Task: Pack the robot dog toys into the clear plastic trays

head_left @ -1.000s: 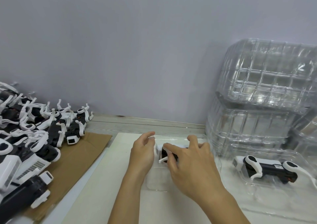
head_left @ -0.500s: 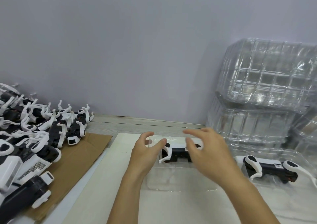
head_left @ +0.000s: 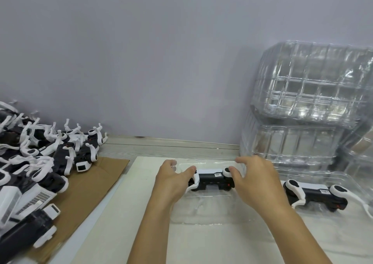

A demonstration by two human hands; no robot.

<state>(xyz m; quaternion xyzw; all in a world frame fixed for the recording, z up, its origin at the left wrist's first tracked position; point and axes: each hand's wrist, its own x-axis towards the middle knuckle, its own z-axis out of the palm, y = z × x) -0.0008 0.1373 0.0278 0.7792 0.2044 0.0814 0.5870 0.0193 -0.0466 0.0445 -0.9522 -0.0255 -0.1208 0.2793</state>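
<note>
A black-and-white robot dog toy (head_left: 212,181) lies on its side in a clear plastic tray (head_left: 203,215) on the white sheet straight ahead. My left hand (head_left: 171,183) sits at the toy's left end, its thumb against a white leg and its fingers reaching to the tray's far left corner. At the right end, my right hand (head_left: 256,181) has its thumb on a white round joint and its fingers spread over the tray's far edge. Neither hand curls around the toy. A second toy (head_left: 314,195) lies in another clear tray (head_left: 355,177) to the right.
A pile of several loose robot dog toys (head_left: 50,156) covers brown cardboard (head_left: 90,193) on the left. A tall stack of clear trays (head_left: 312,102) leans against the grey wall at the right. A white sheet (head_left: 141,223) covers the wooden table in front.
My right hand let go of the toy, lifted, then came down at its right end. My left hand shifted slightly to the toy's left end. The toy now lies flat in the tray.
</note>
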